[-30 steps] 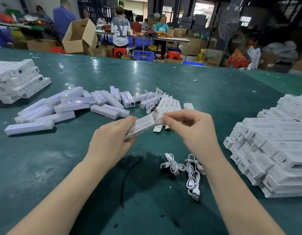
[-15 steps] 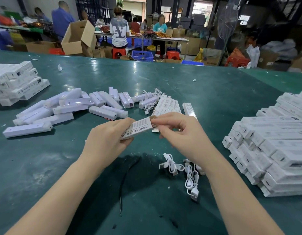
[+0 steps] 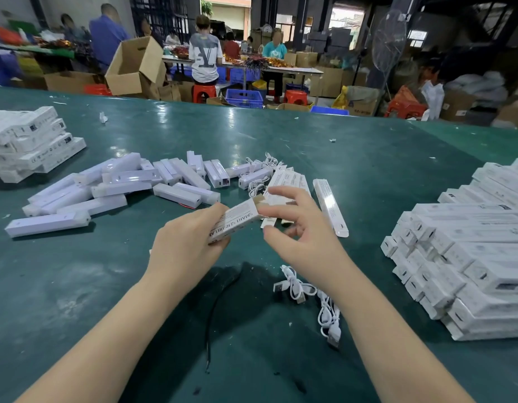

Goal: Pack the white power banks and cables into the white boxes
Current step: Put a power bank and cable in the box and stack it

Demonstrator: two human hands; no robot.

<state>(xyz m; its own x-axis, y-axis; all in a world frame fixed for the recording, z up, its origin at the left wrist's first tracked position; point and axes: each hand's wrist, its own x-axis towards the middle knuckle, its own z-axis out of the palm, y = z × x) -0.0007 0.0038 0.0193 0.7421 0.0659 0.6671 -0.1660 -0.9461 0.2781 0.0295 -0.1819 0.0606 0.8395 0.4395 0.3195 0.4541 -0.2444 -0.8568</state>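
Now your right hand (image 3: pixel 302 238) has let go of the end of the white box (image 3: pixel 237 221): a second ago its thumb and forefinger were pinching the flap at that end, and at present the fingers (image 3: pixel 276 212) are spread and loosely bent, holding nothing, just beside the box's open mouth. Your left hand (image 3: pixel 188 245) has kept its grip throughout, fingers curled round the near end of the box so that it is carried above the green desk (image 3: pixel 353 170) and not resting on it. I judge from this that the mouth has been opened and the box is ready to be filled, so the next thing wanted is a power bank; whether anything is already inside cannot be told from here. The box's long axis runs from lower left to upper right, tilted gently upward, with the open brown-lined end pointing away from you and to the right, toward the flat boxes (image 3: pixel 289 181) lying beyond your hands. The loose power banks (image 3: pixel 176 194) lie scattered on the desk to the left and beyond, most with their long axes running roughly left to right. The coiled white cables (image 3: pixel 295 287) lie on the desk near you, under your right forearm. Finished boxes (image 3: pixel 470 257) are stacked at your right, and another stack (image 3: pixel 33 141) sits at the far left.
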